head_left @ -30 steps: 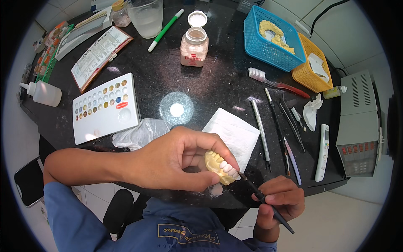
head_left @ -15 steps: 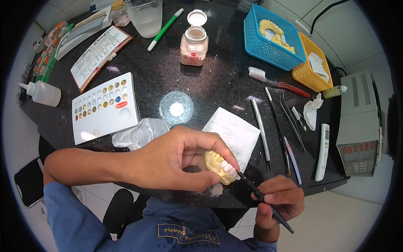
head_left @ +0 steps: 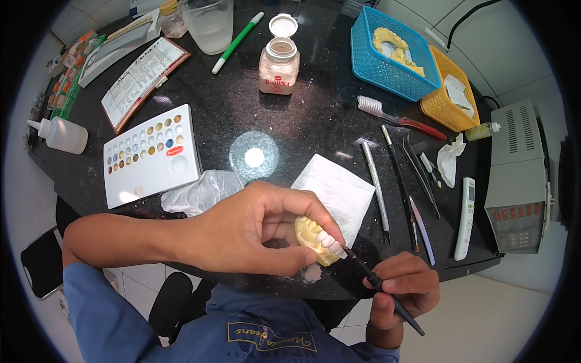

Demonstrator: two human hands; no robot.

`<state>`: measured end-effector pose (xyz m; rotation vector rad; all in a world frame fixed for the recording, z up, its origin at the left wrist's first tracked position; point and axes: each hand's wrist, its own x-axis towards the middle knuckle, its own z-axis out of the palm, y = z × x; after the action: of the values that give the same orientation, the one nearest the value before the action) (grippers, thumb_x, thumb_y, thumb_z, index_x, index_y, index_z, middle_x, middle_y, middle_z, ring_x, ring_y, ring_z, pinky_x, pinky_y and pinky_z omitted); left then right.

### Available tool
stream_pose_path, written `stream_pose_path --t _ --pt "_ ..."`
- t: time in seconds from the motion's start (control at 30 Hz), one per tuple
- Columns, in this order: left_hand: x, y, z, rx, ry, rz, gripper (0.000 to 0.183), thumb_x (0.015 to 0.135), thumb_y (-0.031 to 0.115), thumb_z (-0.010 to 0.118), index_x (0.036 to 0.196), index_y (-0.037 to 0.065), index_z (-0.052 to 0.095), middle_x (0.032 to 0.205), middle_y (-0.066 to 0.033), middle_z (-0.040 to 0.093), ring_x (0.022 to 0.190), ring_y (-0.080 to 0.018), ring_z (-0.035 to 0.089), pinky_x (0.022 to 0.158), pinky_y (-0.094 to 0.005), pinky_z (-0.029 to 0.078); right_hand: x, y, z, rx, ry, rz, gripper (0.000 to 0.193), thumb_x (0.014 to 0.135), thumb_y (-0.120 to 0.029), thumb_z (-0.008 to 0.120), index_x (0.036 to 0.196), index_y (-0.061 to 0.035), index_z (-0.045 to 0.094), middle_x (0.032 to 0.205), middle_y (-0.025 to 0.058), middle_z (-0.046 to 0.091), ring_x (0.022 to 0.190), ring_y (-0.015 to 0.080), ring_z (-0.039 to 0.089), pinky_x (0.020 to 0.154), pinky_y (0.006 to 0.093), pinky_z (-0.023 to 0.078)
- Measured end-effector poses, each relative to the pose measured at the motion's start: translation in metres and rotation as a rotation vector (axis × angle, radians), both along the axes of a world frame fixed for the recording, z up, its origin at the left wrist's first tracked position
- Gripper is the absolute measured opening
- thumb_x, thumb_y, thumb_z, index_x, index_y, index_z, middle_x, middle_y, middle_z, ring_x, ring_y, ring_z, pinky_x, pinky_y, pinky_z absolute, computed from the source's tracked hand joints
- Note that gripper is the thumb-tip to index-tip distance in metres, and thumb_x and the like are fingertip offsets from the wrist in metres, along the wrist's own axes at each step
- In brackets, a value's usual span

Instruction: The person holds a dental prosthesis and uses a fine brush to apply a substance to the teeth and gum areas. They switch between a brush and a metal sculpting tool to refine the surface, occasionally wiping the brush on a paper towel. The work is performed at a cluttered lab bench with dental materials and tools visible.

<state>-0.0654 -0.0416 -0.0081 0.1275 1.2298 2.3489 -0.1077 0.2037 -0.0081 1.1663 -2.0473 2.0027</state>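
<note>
Between the thumb and fingers of my left hand [head_left: 254,227] is a yellow dental cast [head_left: 309,238], tilted, held above the counter's near edge. A row of white teeth [head_left: 328,242] runs along the cast's right side. My right hand [head_left: 404,287] grips a slim black brush [head_left: 369,273] like a pen. Its tip meets the cast at the right end of the white teeth, close to my left index fingertip; whether it touches is too small to tell. Under and beyond the cast lies a folded white tissue [head_left: 339,187], partly hidden by my left hand.
A white palette [head_left: 151,187] with small colour wells lies left, beside a crumpled plastic bag [head_left: 203,190]. An open powder jar [head_left: 279,75] stands farther back. Tweezers [head_left: 422,175], a metal tool [head_left: 376,187] and a toothbrush [head_left: 399,119] lie right, near blue [head_left: 393,75] and yellow baskets [head_left: 445,115].
Almost nothing differs. My right hand and the brush have shifted very slightly; the cast stays in my left hand.
</note>
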Motion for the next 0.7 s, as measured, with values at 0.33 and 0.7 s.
stream_pose_path --t 0.33,0.7 --pt "-0.0006 -0.0007 -0.0002 0.013 -0.007 -0.004 0.032 0.081 -0.010 0.059 0.112 -0.005 0.058 0.109 -0.0086 0.051 0.106 -0.0154 0.055 0.094 -0.0278 0.045 -0.0002 -0.0014 0.0003 -0.004 0.009 -0.010 0.026 0.063 0.003 0.072 0.085 -0.0010 0.060 0.069 0.0142 0.064 0.055 0.0183 0.063 0.050 0.0266 0.051" --pt "-0.0001 0.0001 0.0004 0.008 -0.007 -0.003 0.032 0.081 -0.010 0.059 0.113 -0.006 0.058 0.109 -0.0088 0.051 0.106 -0.0155 0.055 0.093 -0.0274 0.045 0.0002 -0.0003 0.0004 -0.005 0.006 -0.020 0.025 0.063 0.003 0.072 0.084 -0.0014 0.060 0.069 0.0138 0.064 0.054 0.0176 0.063 0.050 0.0259 0.050"
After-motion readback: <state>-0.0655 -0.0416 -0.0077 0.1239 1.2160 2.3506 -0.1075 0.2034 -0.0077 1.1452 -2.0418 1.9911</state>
